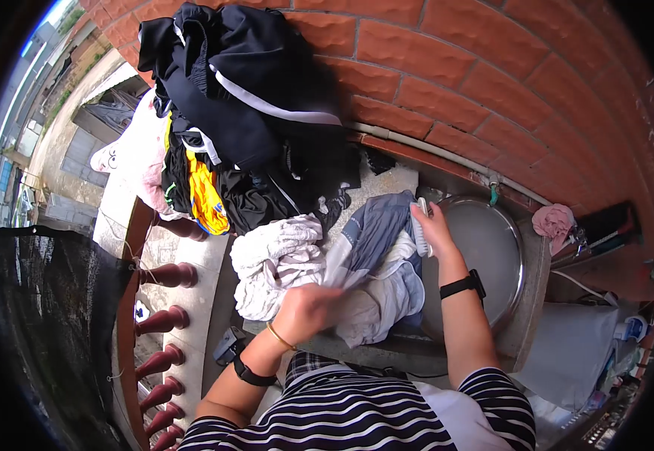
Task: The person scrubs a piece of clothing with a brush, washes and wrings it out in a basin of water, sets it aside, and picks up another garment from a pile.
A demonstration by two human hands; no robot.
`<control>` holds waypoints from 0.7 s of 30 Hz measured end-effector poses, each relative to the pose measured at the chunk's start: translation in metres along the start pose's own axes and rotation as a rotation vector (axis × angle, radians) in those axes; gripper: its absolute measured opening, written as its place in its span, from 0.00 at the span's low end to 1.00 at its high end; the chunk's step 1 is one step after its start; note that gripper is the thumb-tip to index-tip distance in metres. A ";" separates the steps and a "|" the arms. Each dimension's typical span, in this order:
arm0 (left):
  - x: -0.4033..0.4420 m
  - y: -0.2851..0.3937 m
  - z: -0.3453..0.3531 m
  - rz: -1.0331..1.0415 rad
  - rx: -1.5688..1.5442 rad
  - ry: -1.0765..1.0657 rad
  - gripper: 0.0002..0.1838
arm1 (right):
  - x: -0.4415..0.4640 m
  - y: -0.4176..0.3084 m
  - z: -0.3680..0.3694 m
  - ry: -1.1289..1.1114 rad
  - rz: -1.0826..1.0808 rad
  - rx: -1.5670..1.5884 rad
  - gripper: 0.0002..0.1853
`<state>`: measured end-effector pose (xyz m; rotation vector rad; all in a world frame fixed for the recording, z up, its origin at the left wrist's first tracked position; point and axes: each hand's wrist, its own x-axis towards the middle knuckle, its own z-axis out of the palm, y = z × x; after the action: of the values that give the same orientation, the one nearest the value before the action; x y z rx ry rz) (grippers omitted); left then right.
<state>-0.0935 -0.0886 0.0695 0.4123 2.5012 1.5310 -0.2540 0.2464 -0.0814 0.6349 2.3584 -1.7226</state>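
My right hand [438,230] is closed around a white scrub brush [420,228], its bristles toward the cloth on the left. Under and beside it lies a wet grey-blue and white garment [376,233], spread over the stone washing slab. My left hand [308,312] is closed at the garment's near left edge, its fingertips blurred. A bunched white cloth [278,259] sits just beyond that hand. To the right of the garment, a round metal basin [484,255] holds cloudy water, close beside my right forearm.
Black clothes [244,83] are heaped at the back left, with a yellow-and-black garment [205,199] and a pink one [143,154]. A red balustrade [165,319] runs along the left. A brick wall [447,60] with a pipe and a green tap [493,193] stands behind.
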 end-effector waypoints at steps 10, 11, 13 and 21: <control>0.170 0.041 -0.058 0.382 0.917 0.829 0.18 | -0.183 0.086 -0.049 -0.059 0.343 0.427 0.38; 0.164 0.038 -0.029 0.375 0.772 0.615 0.16 | -0.194 0.077 -0.051 -0.108 0.360 0.387 0.37; 0.143 0.009 0.048 0.348 0.473 0.207 0.12 | -0.203 0.084 -0.047 -0.130 0.371 0.408 0.37; 0.088 -0.048 0.200 0.041 0.746 -0.261 0.32 | -0.191 0.097 -0.039 -0.188 0.434 0.520 0.25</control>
<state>-0.1245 0.0872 -0.0647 0.7056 2.7588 0.4465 -0.0367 0.2597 -0.0837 0.9237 1.5013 -2.0638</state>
